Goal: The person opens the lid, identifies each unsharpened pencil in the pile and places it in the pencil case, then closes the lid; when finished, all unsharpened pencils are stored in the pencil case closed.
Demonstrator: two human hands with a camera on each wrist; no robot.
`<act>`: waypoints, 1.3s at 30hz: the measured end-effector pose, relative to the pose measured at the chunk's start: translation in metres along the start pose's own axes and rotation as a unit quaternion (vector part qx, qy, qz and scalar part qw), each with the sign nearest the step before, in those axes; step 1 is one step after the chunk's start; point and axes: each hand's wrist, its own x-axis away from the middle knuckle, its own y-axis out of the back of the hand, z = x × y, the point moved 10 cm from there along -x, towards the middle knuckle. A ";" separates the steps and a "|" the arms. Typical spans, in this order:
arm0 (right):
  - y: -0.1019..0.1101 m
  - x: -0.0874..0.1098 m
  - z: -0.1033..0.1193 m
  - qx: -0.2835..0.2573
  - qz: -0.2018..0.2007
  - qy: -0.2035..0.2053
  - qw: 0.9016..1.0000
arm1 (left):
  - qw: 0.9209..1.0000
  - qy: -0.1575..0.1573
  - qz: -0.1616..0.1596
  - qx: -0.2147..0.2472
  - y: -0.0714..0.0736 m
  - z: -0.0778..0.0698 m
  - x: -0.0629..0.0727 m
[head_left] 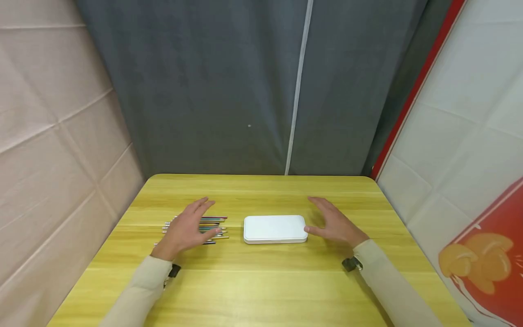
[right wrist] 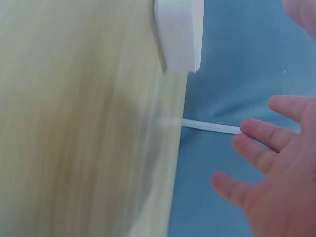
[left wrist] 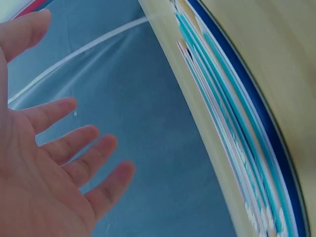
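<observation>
My left hand (head_left: pixel 185 230) hovers over a bundle of colored pencils (head_left: pixel 212 222) on the left of the table, with fingers spread and nothing held. The left wrist view shows the pencils (left wrist: pixel 242 118) lying side by side, teal, white and dark blue among them, apart from the palm. A flat white case (head_left: pixel 275 228) with rounded corners lies closed at mid-table. At its right end is my right hand (head_left: pixel 337 225), fingers extended and thumb near the case's corner. In the right wrist view that hand (right wrist: pixel 281 168) looks apart from the case (right wrist: pixel 178 34).
The yellow wood-grain table (head_left: pixel 261 290) ends at a grey curtain (head_left: pixel 204 91) behind it. Pale cloth walls (head_left: pixel 53 181) stand on the left, and a white sheet with a red print (head_left: pixel 498 281) hangs on the right.
</observation>
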 end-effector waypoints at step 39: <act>-0.070 -0.003 -0.010 -0.283 0.148 -0.090 0.943 | 0.980 -0.082 0.051 0.173 -0.075 -0.077 -0.043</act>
